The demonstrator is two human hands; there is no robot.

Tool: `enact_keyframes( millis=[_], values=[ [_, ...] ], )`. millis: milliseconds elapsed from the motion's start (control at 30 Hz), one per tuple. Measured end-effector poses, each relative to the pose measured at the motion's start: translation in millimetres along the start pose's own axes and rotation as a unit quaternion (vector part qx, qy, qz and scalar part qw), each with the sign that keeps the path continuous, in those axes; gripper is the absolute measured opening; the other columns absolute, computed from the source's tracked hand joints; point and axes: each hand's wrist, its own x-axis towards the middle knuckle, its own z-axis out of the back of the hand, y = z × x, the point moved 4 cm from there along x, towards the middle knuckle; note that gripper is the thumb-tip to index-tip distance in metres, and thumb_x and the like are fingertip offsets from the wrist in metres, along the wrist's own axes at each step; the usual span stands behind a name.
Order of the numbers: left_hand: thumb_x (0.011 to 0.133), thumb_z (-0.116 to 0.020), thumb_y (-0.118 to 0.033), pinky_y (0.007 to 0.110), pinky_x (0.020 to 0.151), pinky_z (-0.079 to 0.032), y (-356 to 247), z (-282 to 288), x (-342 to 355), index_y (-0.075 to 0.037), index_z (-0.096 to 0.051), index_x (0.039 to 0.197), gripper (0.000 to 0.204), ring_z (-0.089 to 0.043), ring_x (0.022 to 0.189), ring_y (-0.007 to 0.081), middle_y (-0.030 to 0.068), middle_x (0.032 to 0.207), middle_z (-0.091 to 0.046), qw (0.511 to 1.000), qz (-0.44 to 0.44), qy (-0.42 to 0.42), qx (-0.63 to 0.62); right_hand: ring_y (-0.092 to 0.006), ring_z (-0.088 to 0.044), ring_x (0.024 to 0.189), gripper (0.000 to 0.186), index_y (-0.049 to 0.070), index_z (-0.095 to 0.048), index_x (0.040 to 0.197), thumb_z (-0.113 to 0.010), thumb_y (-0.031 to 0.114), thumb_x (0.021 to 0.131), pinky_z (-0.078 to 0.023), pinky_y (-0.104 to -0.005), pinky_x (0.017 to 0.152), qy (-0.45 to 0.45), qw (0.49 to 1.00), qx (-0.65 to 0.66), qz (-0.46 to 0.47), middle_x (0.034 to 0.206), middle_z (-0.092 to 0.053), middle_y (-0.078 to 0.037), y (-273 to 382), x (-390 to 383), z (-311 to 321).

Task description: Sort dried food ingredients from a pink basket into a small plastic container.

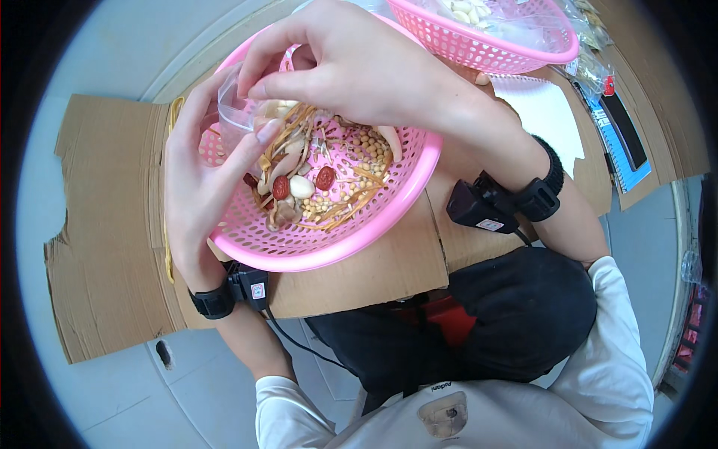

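My left hand (196,168) is closed on a small clear plastic bag (233,112) over the far left of a pink perforated basket (340,253). My right hand (321,63) reaches across from the right, its thumb and fingertips pinched at the bag's upper edge. What the bag holds is mostly hidden by my fingers. Inside the basket lie red dates (324,178), a white lotus seed or similar pale oval piece (301,187), yellowish beans (372,146), thin orange-brown strands (351,209) and pale dried slices (284,165).
A second pink basket (493,54) with white pieces and clear plastic stands at the far right. Beside it are a spiral notepad (542,112), a blue notebook (624,161) and small plastic packets (591,71). Cardboard (374,278) lies under the basket, with a flap (105,224) at left.
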Motion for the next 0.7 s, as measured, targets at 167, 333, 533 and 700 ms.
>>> enact_keyframes(
  millis=[167, 333, 533, 700],
  values=[
    [0.086, -0.089, -0.020, 0.036, 0.102, -0.053, -2, -2, 1, 0.001, -0.063, 0.140, 0.064, -0.069, 0.112, 0.0200, 0.0111, 0.122, -0.073, 1.000, -0.010, 0.003, -0.007, -0.0243, -0.075, 0.090, 0.021, -0.008, -0.077, 0.109, -0.067, 0.006, 0.095, -0.059, -0.0355, 0.084, 0.028, 0.998, 0.049, -0.003, 0.099, -0.078, -0.020, -3, 3, 2],
    [0.085, -0.089, -0.019, 0.036, 0.102, -0.053, -3, -1, 0, 0.001, -0.063, 0.141, 0.064, -0.069, 0.111, 0.0200, 0.0109, 0.121, -0.073, 1.000, -0.009, -0.001, -0.012, -0.0241, -0.075, 0.089, 0.022, -0.007, -0.077, 0.109, -0.068, 0.008, 0.096, -0.060, -0.0355, 0.083, 0.040, 0.996, 0.076, -0.016, 0.098, -0.078, -0.020, 1, 6, 7],
    [0.095, -0.082, -0.020, 0.033, 0.096, -0.055, 2, 1, -1, 0.002, -0.062, 0.143, 0.056, -0.070, 0.108, 0.0180, 0.0110, 0.118, -0.074, 0.999, 0.010, -0.032, -0.017, -0.0228, -0.073, 0.085, 0.026, -0.009, -0.074, 0.109, -0.066, 0.014, 0.101, -0.058, -0.0351, 0.079, -0.008, 0.997, 0.068, -0.042, 0.096, -0.078, -0.020, 1, 4, 8],
    [0.105, -0.074, -0.023, 0.030, 0.091, -0.055, 11, 4, 1, 0.001, -0.061, 0.144, 0.047, -0.070, 0.104, 0.0144, 0.0098, 0.114, -0.075, 0.996, 0.022, -0.069, -0.058, -0.0213, -0.070, 0.074, 0.028, -0.004, -0.075, 0.096, -0.066, 0.022, 0.102, -0.053, -0.0366, 0.069, 0.027, 0.996, -0.076, -0.036, 0.083, -0.073, -0.016, -29, 8, -21]
  ],
)
